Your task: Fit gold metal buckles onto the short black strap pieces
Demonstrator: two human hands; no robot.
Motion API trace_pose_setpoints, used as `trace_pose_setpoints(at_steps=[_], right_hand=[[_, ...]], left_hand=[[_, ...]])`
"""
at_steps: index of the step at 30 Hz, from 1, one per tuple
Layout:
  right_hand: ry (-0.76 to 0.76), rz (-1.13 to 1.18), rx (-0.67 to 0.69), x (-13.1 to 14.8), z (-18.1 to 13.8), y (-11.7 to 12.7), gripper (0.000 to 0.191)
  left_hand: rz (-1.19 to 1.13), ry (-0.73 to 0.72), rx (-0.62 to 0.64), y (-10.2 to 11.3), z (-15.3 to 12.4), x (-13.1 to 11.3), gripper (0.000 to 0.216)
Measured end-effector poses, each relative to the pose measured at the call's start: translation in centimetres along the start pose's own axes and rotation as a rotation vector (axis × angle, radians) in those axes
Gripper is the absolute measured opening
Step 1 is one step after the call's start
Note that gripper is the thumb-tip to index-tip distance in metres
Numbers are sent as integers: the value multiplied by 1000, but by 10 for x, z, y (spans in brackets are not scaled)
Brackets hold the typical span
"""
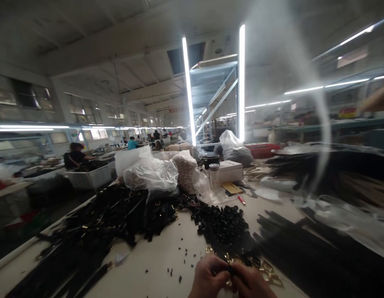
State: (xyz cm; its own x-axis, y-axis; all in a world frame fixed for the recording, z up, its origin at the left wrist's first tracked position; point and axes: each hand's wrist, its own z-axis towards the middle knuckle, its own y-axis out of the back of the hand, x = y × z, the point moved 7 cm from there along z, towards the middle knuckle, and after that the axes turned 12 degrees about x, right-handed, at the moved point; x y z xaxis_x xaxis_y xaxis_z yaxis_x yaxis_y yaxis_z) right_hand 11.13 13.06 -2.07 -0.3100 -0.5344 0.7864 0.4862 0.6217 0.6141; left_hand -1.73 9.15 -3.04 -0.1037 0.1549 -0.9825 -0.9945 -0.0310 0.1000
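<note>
My left hand (209, 276) and my right hand (250, 282) meet at the bottom of the view, fingertips pinched together. Between them is a small black piece (230, 269), mostly hidden by the fingers; a glint of gold metal shows just below it. Gold buckles (270, 274) lie on the table around and behind my right hand. Just beyond the hands rises a heap of small black loops (223, 223). Flat black straps (306, 252) are stacked to the right of my right hand. Small black bits (180, 279) are scattered left of my left hand.
A big pile of black straps with gold buckles (117, 219) covers the table's left side. Behind stand plastic bags (153, 174), a jar (214, 176), a white box (231, 171) and a red lighter-like object (241, 200). Co-workers (75, 156) sit farther left.
</note>
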Motion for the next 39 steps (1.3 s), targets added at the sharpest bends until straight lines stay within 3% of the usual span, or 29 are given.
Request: trace_pose_setpoints(at_steps=[3, 6, 11, 17, 25, 31, 39], right_hand=[[-11, 39, 7, -1, 2, -1, 35], [0, 73, -7, 0, 3, -1, 35], [1, 136, 57, -3, 5, -7, 36], [12, 81, 7, 17, -2, 1, 29], [-72, 433, 42, 21, -4, -9, 23], [-125, 554, 46, 18, -5, -13, 17], [-89, 615, 56, 19, -2, -14, 13]], left_hand=[[153, -33, -78, 4, -1, -2, 9], [234, -70, -87, 2, -2, -5, 17], [145, 7, -85, 1, -6, -5, 16], [79, 50, -61, 0, -10, -19, 8], [247, -56, -49, 5, -13, -44, 4], [303, -58, -44, 5, -13, -43, 8], [187, -63, 46, 2, -12, -33, 18]])
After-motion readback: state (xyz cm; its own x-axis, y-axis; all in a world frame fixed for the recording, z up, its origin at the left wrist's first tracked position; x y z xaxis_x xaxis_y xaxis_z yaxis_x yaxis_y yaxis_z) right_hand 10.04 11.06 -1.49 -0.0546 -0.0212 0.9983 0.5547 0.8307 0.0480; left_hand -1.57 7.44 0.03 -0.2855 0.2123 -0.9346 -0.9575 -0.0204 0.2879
